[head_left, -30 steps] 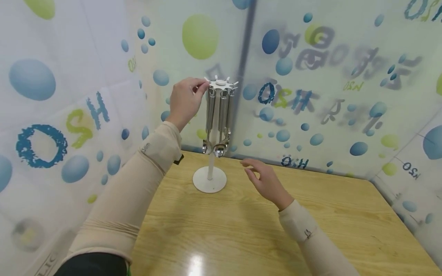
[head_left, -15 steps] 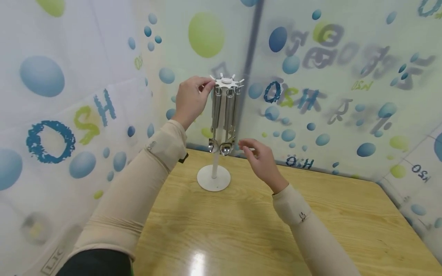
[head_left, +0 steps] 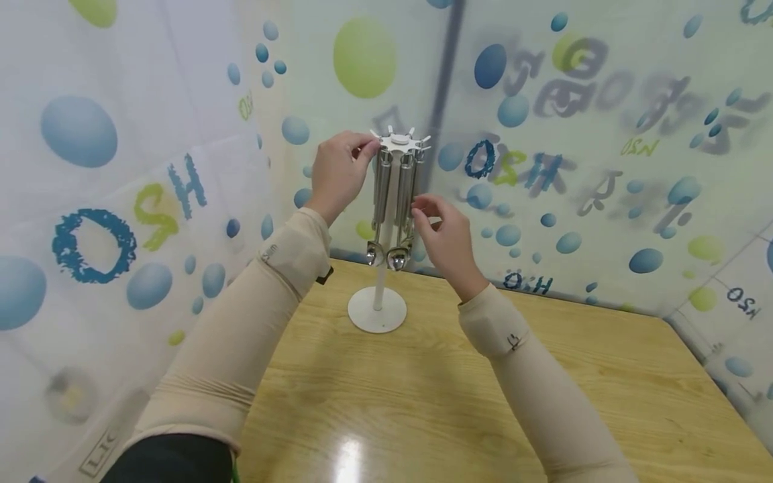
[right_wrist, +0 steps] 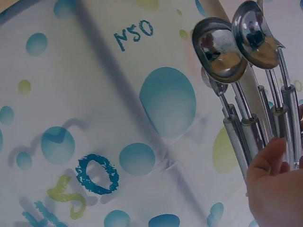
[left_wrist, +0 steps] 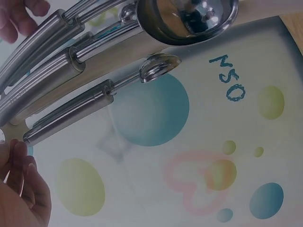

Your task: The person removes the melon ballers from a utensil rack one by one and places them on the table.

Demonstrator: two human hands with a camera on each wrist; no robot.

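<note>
A white utensil rack with a star-shaped hooked top stands upright on its round base. Several steel utensils with tubular handles hang from it, bowls down. A ladle shows large in the right wrist view, beside another round-bowled utensil. My left hand pinches the left edge of the rack's top, close to the upper end of a handle. My right hand, thumb and fingers bent with a gap between them, is right beside the handles on the right side.
The rack stands on a wooden table, near its back edge. Patterned curtains with blue and green spots and lettering hang close behind it and along the left side.
My right hand has risen and moved left, from above the table beside the utensil bowls to handle height. My left hand keeps its place at the rack's top; the head view shifts slightly.
</note>
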